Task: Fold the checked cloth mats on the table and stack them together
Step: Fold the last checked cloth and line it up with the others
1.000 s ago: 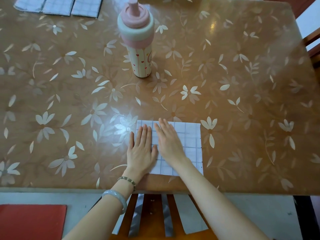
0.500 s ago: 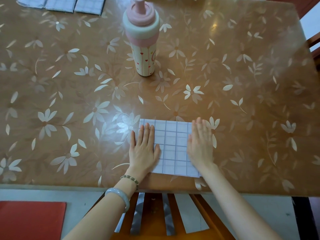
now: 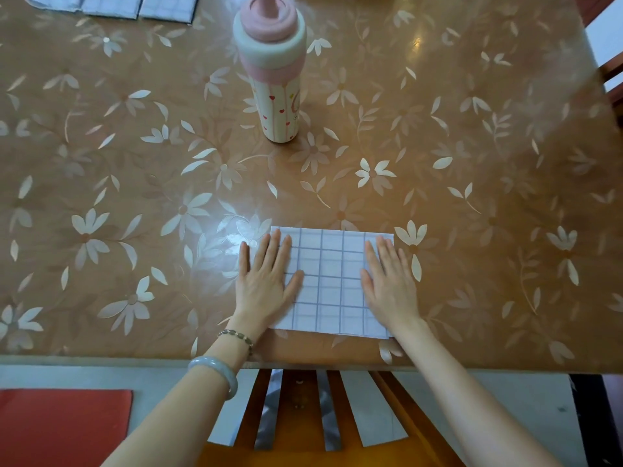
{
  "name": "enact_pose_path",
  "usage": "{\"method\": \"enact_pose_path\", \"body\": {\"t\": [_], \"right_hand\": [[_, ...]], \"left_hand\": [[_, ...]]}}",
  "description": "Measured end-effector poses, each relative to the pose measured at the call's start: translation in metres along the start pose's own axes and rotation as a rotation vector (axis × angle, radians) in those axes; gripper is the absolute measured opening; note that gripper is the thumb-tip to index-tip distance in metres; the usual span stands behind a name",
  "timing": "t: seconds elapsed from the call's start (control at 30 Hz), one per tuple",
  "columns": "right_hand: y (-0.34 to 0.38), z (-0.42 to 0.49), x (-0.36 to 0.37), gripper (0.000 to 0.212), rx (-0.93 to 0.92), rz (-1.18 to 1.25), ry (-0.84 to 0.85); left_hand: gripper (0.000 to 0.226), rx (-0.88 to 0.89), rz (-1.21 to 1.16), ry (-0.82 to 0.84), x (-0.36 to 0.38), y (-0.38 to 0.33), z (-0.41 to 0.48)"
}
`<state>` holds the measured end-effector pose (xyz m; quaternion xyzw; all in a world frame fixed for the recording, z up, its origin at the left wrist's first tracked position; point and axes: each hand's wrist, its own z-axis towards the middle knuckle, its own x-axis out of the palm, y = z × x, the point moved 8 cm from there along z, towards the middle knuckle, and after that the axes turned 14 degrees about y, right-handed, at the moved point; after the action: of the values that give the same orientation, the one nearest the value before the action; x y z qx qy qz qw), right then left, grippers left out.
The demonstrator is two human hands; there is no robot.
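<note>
A glossy brown table point(image 3: 472, 136) patterned with pale flowers fills the room's foreground, its near edge running just above a wooden slatted chair point(image 3: 300, 409) and a pale floor, where a red mat point(image 3: 60, 426) lies off to the left. A person leans over the near edge with both bare forearms stretched forward. A folded checked cloth mat point(image 3: 332, 284), white with thin blue-grey lines, lies flat close to that edge, roughly in the middle. The left hand point(image 3: 266, 284) presses palm down on the mat's left side, fingers straight and close together, the outer fingers spilling onto the tabletop. The right hand point(image 3: 389, 284) lies flat on the mat's right side in the same way, fingers straight, holding nothing. The two hands are apart, with bare cloth showing between them. A pale bangle point(image 3: 215, 374) and a beaded bracelet point(image 3: 236, 335) circle the left wrist. Farther back, a cream bottle point(image 3: 274, 79) with a pink cap and small red hearts stands upright, well apart from the mat. At the far left corner, more checked mats point(image 3: 111, 5) lie side by side, cut off by the frame.
</note>
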<state>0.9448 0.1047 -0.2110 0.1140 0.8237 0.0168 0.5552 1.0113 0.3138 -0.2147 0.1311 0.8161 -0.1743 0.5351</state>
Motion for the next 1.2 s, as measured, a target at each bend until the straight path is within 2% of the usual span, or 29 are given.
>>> {"method": "enact_pose_path", "body": {"t": [0.17,0.3,0.4,0.53,0.77,0.87,0.93,1.0,1.13,1.2], "right_hand": [[0.001,-0.001,-0.001,0.062,0.012,0.002,0.02],[0.001,0.0,-0.002,0.059,0.021,-0.008,0.018],[0.001,-0.001,-0.002,0.056,0.024,-0.017,0.007],[0.0,-0.001,-0.003,0.056,0.027,-0.03,0.011],[0.001,-0.001,-0.004,0.057,0.029,-0.016,0.023],[0.001,0.0,-0.003,0.057,0.038,-0.038,0.035],[0.001,0.001,-0.004,0.058,0.05,-0.043,0.051],[0.001,0.0,-0.007,0.059,0.06,-0.034,0.054],[-0.002,0.0,-0.02,0.054,0.078,0.085,0.008],[0.0,0.001,-0.025,0.05,0.087,0.126,-0.019]], "left_hand": [[0.08,-0.048,0.019,-0.029,-0.011,0.004,0.003],[0.077,0.126,0.055,0.008,-0.014,-0.043,0.013],[0.077,0.169,0.036,0.062,-0.005,-0.057,0.018],[0.074,0.114,0.024,0.055,-0.003,-0.037,0.019],[0.079,-0.097,-0.006,0.022,-0.011,0.034,0.009],[0.078,-0.163,-0.149,-0.035,-0.024,0.038,-0.007],[0.066,-0.153,-0.331,-0.087,-0.034,0.026,-0.018],[0.064,-0.174,-0.559,-0.106,-0.037,0.017,-0.026],[0.073,-0.329,-0.876,-0.056,-0.029,0.02,-0.026],[0.066,-0.425,-1.013,0.003,-0.024,0.025,-0.024]]}}
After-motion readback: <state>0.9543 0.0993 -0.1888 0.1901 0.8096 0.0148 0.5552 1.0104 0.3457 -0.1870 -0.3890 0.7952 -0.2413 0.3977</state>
